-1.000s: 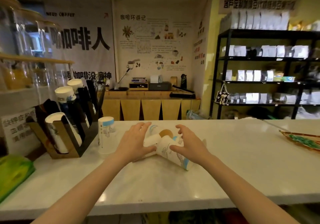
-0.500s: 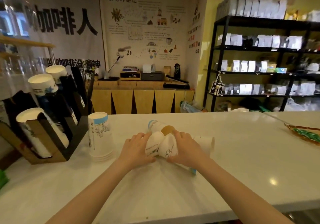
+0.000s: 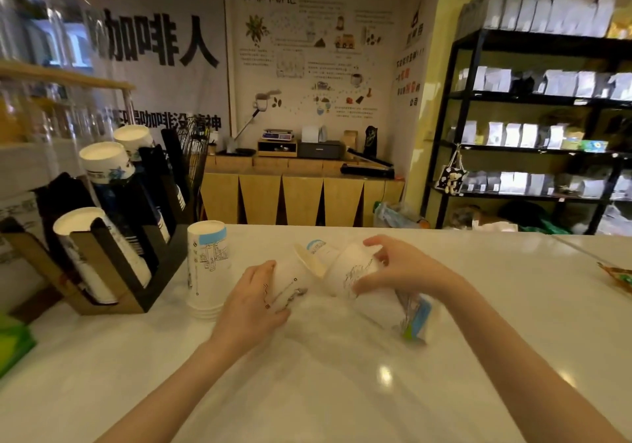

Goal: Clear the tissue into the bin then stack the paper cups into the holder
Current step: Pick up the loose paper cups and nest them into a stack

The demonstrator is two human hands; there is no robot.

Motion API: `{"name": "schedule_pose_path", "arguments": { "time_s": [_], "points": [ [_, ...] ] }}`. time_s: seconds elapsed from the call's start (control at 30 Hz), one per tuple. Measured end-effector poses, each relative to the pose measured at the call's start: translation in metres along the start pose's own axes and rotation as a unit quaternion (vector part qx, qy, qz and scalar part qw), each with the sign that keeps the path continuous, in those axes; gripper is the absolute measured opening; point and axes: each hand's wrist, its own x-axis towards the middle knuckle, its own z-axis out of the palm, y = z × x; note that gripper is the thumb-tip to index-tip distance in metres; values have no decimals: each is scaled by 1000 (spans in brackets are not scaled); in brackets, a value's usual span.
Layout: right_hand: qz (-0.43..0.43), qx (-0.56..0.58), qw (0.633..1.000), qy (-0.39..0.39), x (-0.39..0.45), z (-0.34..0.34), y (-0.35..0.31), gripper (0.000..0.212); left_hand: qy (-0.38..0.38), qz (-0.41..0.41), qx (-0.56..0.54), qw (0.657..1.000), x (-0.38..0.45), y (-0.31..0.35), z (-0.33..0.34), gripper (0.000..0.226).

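Observation:
On the white counter (image 3: 307, 391) my left hand (image 3: 251, 300) grips a white paper cup (image 3: 290, 282) lying on its side. My right hand (image 3: 400, 264) holds a second white printed cup (image 3: 352, 271), tilted, its base close to the first cup. A third cup (image 3: 318, 249) with a blue band lies just behind them. A blurred cup (image 3: 408, 312) with a blue rim lies under my right wrist. A short upside-down stack of cups (image 3: 207, 264) stands left of my left hand. The black and wood cup holder (image 3: 102, 254) at the far left carries slanted rows of cups. No tissue or bin shows.
Glass jars on a wooden shelf (image 3: 51, 76) rise behind the holder. A green item (image 3: 13, 343) lies at the counter's left edge and a tray (image 3: 615, 275) at its right edge. Beyond the counter stand a wooden cabinet (image 3: 301, 196) and black shelving (image 3: 533, 128) with bags.
My hands have drawn apart a little, each with a cup. The right hand has lifted and tilted its cup, and another cup now lies loose under my right wrist.

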Motion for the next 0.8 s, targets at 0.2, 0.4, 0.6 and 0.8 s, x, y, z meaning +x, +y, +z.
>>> {"name": "schedule_pose_path", "arguments": {
  "time_s": [0.2,0.4,0.6,0.8],
  "points": [
    [-71,233,968,59,6,-49,-30,71,64,-108,-143,982,5,9,9,95],
    [-141,466,860,152,21,-29,-52,94,69,-97,-156,981,-11,11,30,79],
    [-188,330,908,177,32,20,-61,92,50,-154,-199,967,-11,-2,27,82],
    [-159,201,964,73,37,56,-54,98,23,-158,-235,959,-11,1,22,78]
  ]
}}
